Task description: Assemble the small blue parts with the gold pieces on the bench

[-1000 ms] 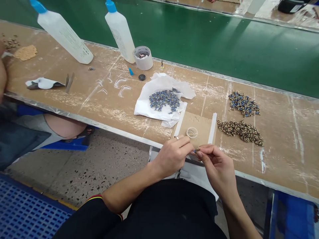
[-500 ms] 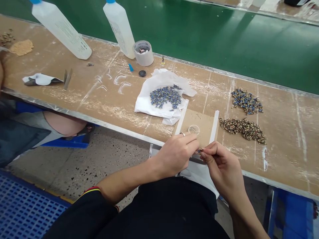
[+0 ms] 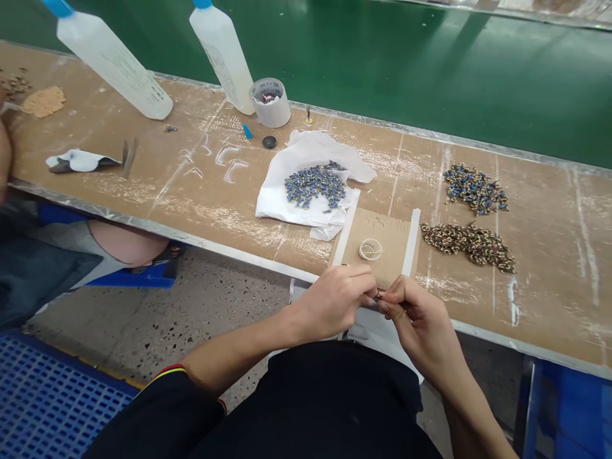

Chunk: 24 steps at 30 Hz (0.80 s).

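Observation:
My left hand (image 3: 335, 298) and my right hand (image 3: 423, 325) meet at the table's front edge, fingertips pinched together. Between them is a tiny blue-and-brown figure piece (image 3: 377, 298), gripped from both sides; its details are too small to make out. Just beyond lies a cardboard pad (image 3: 393, 236) with white tape strips, carrying a small clear round dish (image 3: 370, 249) with a thin stick across it. Many small blue pieces (image 3: 315, 185) lie on white paper (image 3: 272, 194) behind my left hand. To the right are a pile of brown pieces (image 3: 471, 247) and a pile of blue-and-brown pieces (image 3: 473, 189).
Two tilted plastic bottles (image 3: 115, 64) with blue caps, a tape roll (image 3: 270, 105) holding scraps, a black disc (image 3: 269, 142) and a blue nozzle tip (image 3: 247, 131) stand toward the back. Tweezers (image 3: 129, 158) lie left. Another person's leg (image 3: 127, 242) shows at far left.
Both hands have shifted slightly left and nearer my body, still pinching the small piece together. More of the round dish now shows. The camera view has tilted a little.

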### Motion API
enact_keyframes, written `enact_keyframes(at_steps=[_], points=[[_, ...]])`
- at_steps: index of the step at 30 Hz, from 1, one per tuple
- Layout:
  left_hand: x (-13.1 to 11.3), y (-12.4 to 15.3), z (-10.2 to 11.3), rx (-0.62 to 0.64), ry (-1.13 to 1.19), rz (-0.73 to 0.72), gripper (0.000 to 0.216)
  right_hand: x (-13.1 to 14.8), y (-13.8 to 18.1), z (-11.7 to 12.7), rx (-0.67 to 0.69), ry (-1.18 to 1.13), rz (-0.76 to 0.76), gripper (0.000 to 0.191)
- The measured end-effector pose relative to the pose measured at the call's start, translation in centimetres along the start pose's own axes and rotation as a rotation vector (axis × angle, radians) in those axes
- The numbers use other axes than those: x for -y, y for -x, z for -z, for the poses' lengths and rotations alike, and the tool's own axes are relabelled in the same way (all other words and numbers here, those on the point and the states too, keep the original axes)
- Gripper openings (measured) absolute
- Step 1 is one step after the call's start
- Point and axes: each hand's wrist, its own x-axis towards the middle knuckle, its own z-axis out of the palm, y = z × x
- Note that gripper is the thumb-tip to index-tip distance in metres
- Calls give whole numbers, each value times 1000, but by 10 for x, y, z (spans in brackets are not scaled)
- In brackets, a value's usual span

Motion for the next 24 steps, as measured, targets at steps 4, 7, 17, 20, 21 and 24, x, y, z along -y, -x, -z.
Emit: enact_keyframes(at_steps=[4, 7, 17, 20, 21, 24], points=[[-2, -3, 0, -93, 67, -51, 10, 1, -4, 16, 5, -155, -32, 11], [-4, -8, 2, -94, 27, -55, 14, 5, -6, 23, -100, -203, -55, 4], [-7, -10, -15, -192, 93, -30, 23, 5, -6, 21, -158, -274, -77, 7], [-9, -7, -17, -202, 135, -7, 23, 4, -3, 22, -136, -340, -133, 10], [-9, -7, -17, -195, 141, 0, 23, 4, -2, 22, -134, -354, -142, 9], [-12, -5, -19, -161, 144, 17, 26, 4, 2, 20, -143, -374, -145, 5]])
